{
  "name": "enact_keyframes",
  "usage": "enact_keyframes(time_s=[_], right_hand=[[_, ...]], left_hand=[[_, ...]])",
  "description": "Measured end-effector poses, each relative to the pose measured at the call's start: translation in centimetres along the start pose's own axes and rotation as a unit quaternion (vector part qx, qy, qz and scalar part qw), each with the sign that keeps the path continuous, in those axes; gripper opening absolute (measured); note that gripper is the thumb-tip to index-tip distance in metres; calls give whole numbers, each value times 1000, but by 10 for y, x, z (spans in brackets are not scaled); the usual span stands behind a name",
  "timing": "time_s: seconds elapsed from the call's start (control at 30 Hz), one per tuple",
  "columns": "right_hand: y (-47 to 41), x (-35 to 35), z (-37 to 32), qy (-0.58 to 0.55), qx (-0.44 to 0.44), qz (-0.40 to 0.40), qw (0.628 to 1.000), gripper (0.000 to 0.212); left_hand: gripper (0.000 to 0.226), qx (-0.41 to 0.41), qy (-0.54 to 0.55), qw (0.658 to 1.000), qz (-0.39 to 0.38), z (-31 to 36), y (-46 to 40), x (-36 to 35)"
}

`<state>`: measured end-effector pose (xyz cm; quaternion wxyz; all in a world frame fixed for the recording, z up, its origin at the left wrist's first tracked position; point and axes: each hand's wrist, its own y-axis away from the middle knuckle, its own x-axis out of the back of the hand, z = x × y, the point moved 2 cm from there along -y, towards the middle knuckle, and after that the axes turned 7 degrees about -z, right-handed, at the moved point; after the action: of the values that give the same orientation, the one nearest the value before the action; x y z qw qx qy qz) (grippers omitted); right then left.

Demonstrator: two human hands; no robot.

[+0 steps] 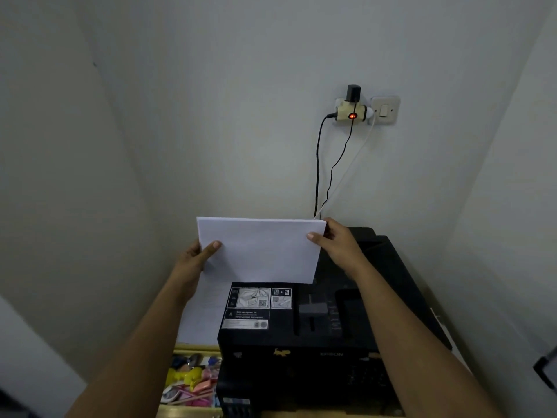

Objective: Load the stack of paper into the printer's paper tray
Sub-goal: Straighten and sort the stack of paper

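Clutter tray (193,384): nearest the camera, below and left of the left grip; holds yellow, pink and blue small items, packed beside the printer's left wall.
Printer (304,351): black, directly under both grips; white instruction labels (259,307) on its top face just below the paper's bottom edge; a grey slider (312,309) sits in a slot to the right of the labels.
Loose sheet (200,312): white paper lying under the left forearm, left of the printer top.
Left hand (197,256): its grip is closed on the paper's left edge, thumb on the front face, fingers hidden behind.
Right hand (334,239): its grip is closed on the upper right corner, thumb in front.
Stack of paper (260,250): plain white, held upright between the two grips, tilted slightly clockwise; bottom edge at the rear of the printer top. Whether it has entered the paper tray cannot be told.
Open room: bare wall above and to the left of the grips; side wall well apart on the right.
Cables (318,176): two black and one white, dropping behind the paper's top right corner, close to the right grip.
Wall socket (351,111): farthest, above the right grip; adapter with a red light, wall switch (384,110) beside it.
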<state>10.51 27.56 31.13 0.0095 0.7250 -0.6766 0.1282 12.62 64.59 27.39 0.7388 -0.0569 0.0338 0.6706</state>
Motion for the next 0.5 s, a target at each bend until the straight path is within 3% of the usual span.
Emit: enact_keyframes(time_s=[0.2, 0.5], right_hand=[[6, -14, 10, -61, -23, -4, 998, 33], [6, -33, 30, -39, -28, -30, 998, 40]], left_hand=[[35, 14, 27, 1000, 3, -9, 3, 2], [35, 11, 20, 1000, 18, -14, -1, 2]])
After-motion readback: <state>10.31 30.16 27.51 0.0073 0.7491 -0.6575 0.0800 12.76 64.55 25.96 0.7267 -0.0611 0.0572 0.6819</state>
